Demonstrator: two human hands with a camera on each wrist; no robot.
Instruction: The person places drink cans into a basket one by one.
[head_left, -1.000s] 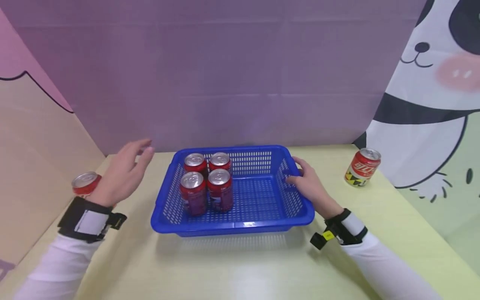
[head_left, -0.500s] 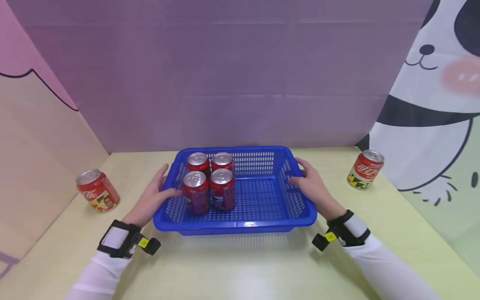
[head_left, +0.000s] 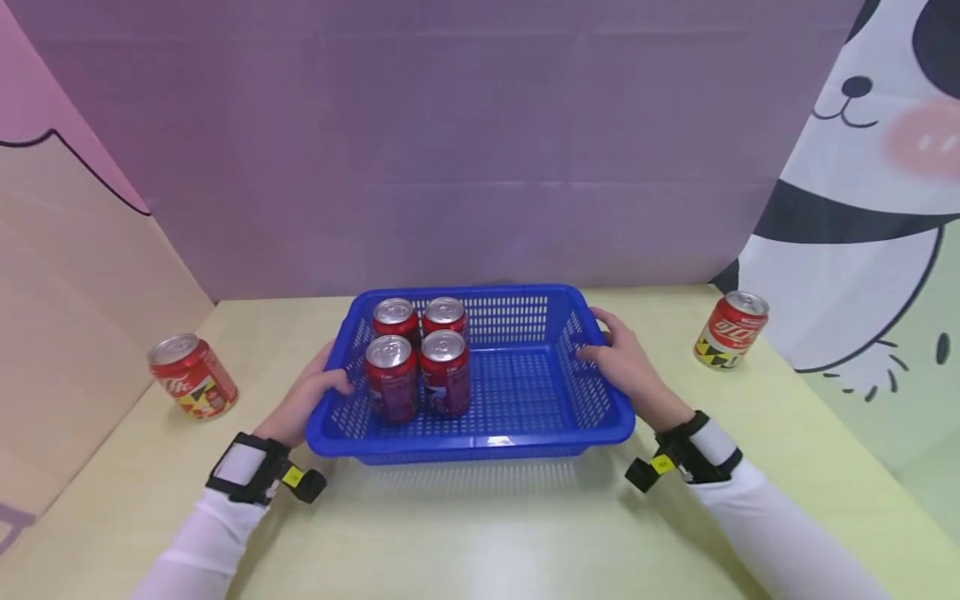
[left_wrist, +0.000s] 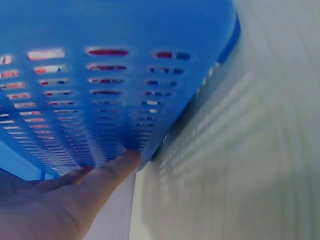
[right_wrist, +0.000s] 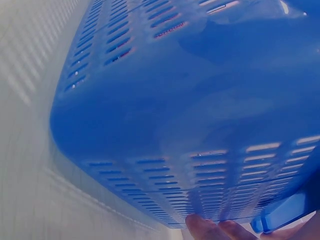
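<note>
A blue plastic basket (head_left: 480, 443) with slotted walls stands on the table in the head view. Grouped in its left half are several upright red soda cans (head_left: 445, 375); the right half shows bare floor. My left hand (head_left: 300, 407) grips the basket's left rim, thumb over the edge. On the opposite side my right hand (head_left: 628, 362) holds the right rim the same way. From the left wrist, fingers (left_wrist: 115, 170) reach under the rim against the slotted wall. Fingertips (right_wrist: 200, 226) of the right hand lie along the outer wall in the right wrist view.
One red soda can (head_left: 193, 377) stands on the table left of the basket, and another can (head_left: 731, 330) at the back right. A purple backdrop (head_left: 465, 150) rises behind the table (head_left: 480, 533). Printed panels flank both sides.
My left hand has come from beside the left can, rightward and down, onto the basket's left rim and now grips it. The right hand has stayed on the right rim.
</note>
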